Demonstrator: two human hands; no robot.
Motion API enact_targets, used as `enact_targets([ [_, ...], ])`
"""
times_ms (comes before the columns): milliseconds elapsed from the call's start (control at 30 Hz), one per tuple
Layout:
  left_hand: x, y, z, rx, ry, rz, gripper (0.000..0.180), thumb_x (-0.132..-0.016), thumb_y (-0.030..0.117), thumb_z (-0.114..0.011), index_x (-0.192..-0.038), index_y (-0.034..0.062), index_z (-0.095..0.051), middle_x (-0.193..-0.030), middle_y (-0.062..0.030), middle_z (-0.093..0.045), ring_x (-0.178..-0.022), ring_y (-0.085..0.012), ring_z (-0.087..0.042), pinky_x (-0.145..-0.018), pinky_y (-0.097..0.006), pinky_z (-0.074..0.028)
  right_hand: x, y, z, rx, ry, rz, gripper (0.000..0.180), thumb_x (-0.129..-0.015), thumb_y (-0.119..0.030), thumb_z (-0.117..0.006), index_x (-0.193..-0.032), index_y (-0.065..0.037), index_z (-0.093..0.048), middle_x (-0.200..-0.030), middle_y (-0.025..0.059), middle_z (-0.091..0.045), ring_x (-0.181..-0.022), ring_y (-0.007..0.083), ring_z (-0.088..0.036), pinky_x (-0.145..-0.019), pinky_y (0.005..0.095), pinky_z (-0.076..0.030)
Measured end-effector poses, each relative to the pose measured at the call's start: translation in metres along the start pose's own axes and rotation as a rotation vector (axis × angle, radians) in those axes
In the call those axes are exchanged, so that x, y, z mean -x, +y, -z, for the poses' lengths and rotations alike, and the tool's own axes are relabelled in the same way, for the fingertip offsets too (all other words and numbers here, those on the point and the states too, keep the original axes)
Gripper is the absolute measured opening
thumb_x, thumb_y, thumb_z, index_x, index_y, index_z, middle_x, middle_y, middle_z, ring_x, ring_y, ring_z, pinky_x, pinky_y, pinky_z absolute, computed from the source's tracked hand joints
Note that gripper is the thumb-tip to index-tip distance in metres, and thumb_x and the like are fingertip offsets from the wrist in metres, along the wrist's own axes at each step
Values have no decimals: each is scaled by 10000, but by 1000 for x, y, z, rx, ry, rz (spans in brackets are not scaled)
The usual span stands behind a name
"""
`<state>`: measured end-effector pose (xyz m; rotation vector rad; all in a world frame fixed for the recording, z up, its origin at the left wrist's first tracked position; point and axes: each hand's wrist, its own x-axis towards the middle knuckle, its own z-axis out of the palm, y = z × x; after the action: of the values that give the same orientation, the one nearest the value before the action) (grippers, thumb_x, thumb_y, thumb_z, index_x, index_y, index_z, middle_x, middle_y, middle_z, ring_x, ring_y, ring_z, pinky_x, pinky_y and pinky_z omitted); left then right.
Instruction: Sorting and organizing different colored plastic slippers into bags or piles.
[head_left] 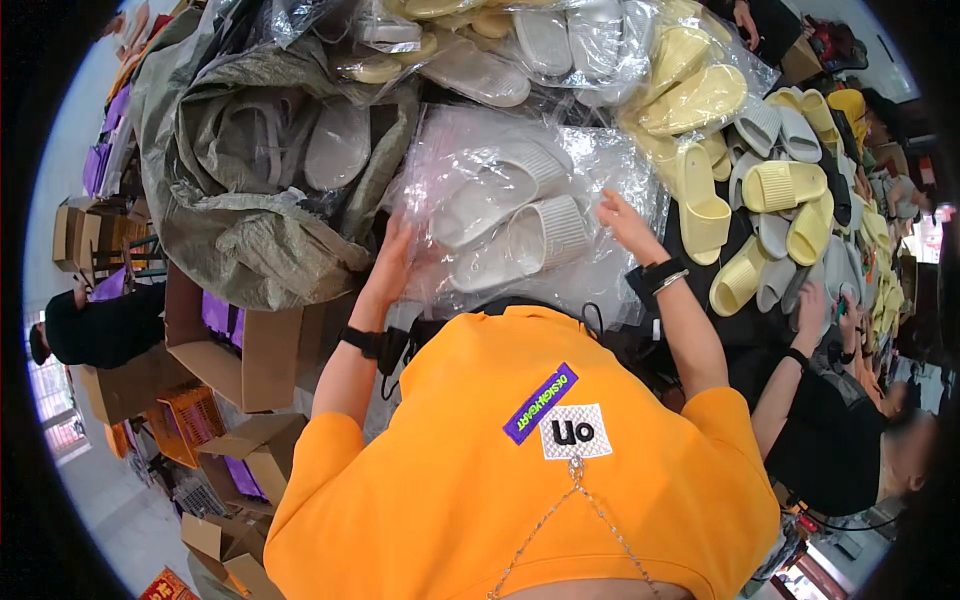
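Note:
In front of me lies a clear plastic bag (590, 262) with a pair of pale grey slide slippers (545, 238) inside, their ribbed straps turned up and to the right. My left hand (396, 262) is at the bag's left edge, its fingers closed on the plastic and partly hidden by the film's glare. Over the bag's right side is my right hand (628, 225), beside the slippers, with fingers apart and nothing visible in them. A dark band circles each of my wrists.
Bagged yellow slippers (695, 95) and grey slippers (475, 75) lie along the far side. Left stands a woven sack (245, 235) with grey slippers inside. Loose slippers (785, 190) pile up on the right, near a co-worker's hands (825, 310). Cardboard boxes (270, 355) stand lower left.

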<state>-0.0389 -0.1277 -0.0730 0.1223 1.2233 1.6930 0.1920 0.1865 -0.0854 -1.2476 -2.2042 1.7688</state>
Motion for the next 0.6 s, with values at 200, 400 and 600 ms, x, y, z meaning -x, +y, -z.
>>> enact_targets([
  [200, -21, 31, -42, -356, 379, -386, 657, -817, 62, -552, -1362, 65, -184, -1243, -137, -387, -1006, -167, -456, -812, -279, -421, 28, 24, -16, -222, 37, -12, 508, -747, -76, -613, -1229, -92, -451, -958, 58, -491, -695, 108, -513, -578, 236, -431],
  [400, -15, 32, 8, -717, 368, -481, 231, -835, 7, -467, -1064, -4, -497, -893, -74, -569, -781, -125, -528, -724, -248, -431, 63, 39, -14, -316, 236, -124, 512, -799, -122, -588, -1269, -97, -387, -1014, 66, -501, -760, 104, -511, -600, 236, -433],
  [600, -23, 0, 17, -622, 357, -243, 314, -846, 40, -427, -1155, -2, -471, -948, -92, -555, -818, -148, -538, -732, -252, -428, 63, 36, -29, -315, 103, -69, 598, -766, -81, -628, -1294, -80, -346, -935, 60, -526, -703, 103, -511, -574, 234, -428],
])
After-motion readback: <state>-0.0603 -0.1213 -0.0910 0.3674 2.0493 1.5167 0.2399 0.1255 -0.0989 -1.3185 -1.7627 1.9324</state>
